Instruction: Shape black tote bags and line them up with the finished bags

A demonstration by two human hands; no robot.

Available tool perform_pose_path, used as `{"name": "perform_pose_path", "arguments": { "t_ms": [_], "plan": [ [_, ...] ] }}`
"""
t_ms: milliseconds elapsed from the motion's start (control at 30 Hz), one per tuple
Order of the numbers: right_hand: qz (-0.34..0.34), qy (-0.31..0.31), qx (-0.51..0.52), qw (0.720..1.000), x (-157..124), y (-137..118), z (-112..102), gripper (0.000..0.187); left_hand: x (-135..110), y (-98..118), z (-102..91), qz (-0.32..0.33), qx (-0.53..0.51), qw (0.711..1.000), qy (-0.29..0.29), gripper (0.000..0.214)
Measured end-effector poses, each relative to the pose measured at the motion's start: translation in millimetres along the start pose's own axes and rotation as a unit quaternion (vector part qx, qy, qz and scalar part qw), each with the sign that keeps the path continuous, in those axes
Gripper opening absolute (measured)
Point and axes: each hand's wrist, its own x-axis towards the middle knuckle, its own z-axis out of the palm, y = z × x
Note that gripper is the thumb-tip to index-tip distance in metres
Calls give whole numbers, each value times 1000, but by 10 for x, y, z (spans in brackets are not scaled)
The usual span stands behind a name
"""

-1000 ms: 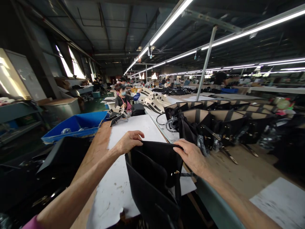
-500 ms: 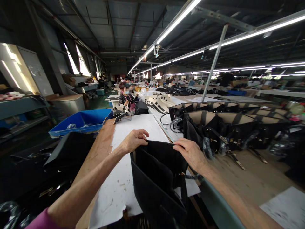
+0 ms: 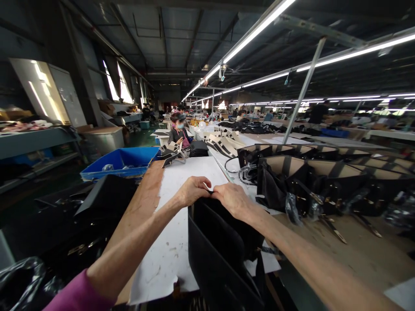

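A black handbag (image 3: 220, 255) stands upright in front of me at the near end of the paper-covered table, its mouth gaping toward me. My left hand (image 3: 194, 190) pinches the far rim near its left corner. Close beside it, my right hand (image 3: 231, 198) grips the same rim, the two hands nearly touching. Fingers of both are closed over the edge, which they partly hide. The bag's inside is dark, and a strap hangs at its right side.
White paper (image 3: 162, 250) covers the brown board (image 3: 139, 207). A blue bin (image 3: 119, 162) stands left, above black bags (image 3: 103, 203). Rows of black bags with beige linings (image 3: 337, 172) fill the right table. A person (image 3: 177, 131) sits ahead beside striped pieces (image 3: 223, 142).
My right hand has moved left along the bag's far rim, up to my left hand. The view has turned slightly left.
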Motion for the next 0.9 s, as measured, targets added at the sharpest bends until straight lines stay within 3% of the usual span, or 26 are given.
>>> {"name": "perform_pose_path", "arguments": {
  "t_ms": [233,333,467,667,767,900],
  "plan": [
    [-66,-31,-32,997,149,-34,-29,28,-76,14,-3,43,48,998,17,16],
    [-52,-38,-13,998,133,-61,-59,30,-168,70,35,57,77,992,83,18],
    [-33,-26,-8,999,102,-140,-90,29,-386,126,43,75,22,979,188,20],
    [-133,-18,-12,991,121,-173,-102,27,-1184,127,123,44,44,949,308,22],
    [-150,-27,-25,988,156,-156,-87,24,-1664,52,354,-6,77,942,327,25],
    [-145,-35,-20,989,215,-182,-71,25,-2079,-48,784,17,144,927,345,46]
  ]
}}
